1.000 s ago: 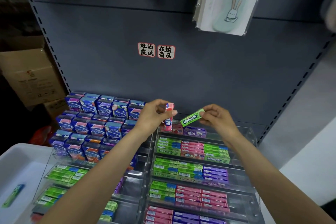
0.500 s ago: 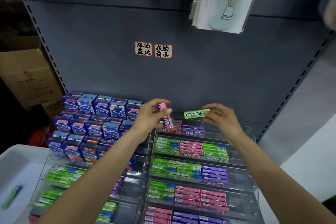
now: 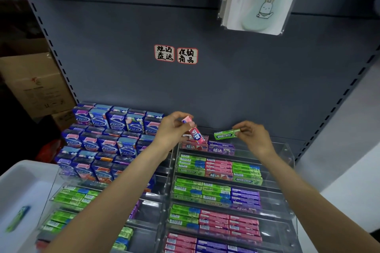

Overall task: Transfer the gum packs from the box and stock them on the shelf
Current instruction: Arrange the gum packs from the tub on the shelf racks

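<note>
Rabbit card hangs above two wall labels

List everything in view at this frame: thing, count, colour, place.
pink gum pack: one, pink, held over the top tier.
green Doublemint gum pack: one, green, held level over the top tier's right side.
clear acrylic tiered display: one, transparent, lower right; rows of green, pink and purple gum packs, count unclear.
blue and purple gum boxes: many, stacked left of the display.
white plastic box: one, lower left; one green pack inside.
grey perforated back panel: one, behind.
red-bordered labels: two, on the panel.
brown cardboard cartons: far left.
left hand: pinches the pink pack.
right hand: pinches the Doublemint pack.
</note>
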`<state>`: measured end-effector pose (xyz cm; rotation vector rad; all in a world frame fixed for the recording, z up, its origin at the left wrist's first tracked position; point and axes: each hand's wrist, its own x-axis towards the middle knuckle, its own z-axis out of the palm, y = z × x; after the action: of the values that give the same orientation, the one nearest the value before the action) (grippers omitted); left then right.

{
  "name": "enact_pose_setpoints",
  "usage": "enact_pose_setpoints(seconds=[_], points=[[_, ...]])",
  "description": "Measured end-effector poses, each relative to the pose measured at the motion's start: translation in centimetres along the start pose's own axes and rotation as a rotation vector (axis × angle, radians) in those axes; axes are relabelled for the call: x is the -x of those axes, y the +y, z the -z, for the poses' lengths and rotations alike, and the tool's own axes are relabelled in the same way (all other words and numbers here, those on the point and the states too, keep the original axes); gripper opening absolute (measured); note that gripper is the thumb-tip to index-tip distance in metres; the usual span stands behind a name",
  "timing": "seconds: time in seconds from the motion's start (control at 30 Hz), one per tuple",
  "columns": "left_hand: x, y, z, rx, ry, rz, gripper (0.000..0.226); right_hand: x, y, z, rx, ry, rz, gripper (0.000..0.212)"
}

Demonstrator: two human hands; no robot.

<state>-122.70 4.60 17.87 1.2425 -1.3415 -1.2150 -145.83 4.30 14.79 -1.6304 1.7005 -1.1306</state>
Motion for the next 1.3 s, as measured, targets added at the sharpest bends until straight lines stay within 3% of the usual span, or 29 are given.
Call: enact_pose_setpoints(seconds=[0.33,0.5,0.73,0.9,1.07,1.3], points=[[0.0,-0.2,0.5,0.006,-0.013,0.014,0.012,0.1,0.7,-1.8,0.380,-0.237,0.058,0.021],[0.0,0.0,0.5,0.006,-0.011,0.013,0.011,-0.1,0.4,-2.0,0.442,-0.278,0.103,0.021],[-0.2,0.3,0.4,0.002,-0.018,0.014,0.012,0.3,-0.8,-1.6,0.709,-0.268,0.180,0.023],[-0.3,0.6,-0.3,0.033,-0.021,0.028,0.016,0.3,-1.6,-0.7,0.353,-0.196,0.137,0.018],[-0.5,0.9,-3.0,0.144,-0.052,0.045,0.011,0.7,-3.4,0.2,-0.080,-0.244,0.105,0.012],[-0.8,0.5,-4.9,0.126,-0.104,0.037,0.009,0.9,-3.0,1.1,-0.158,-0.249,0.087,0.020]])
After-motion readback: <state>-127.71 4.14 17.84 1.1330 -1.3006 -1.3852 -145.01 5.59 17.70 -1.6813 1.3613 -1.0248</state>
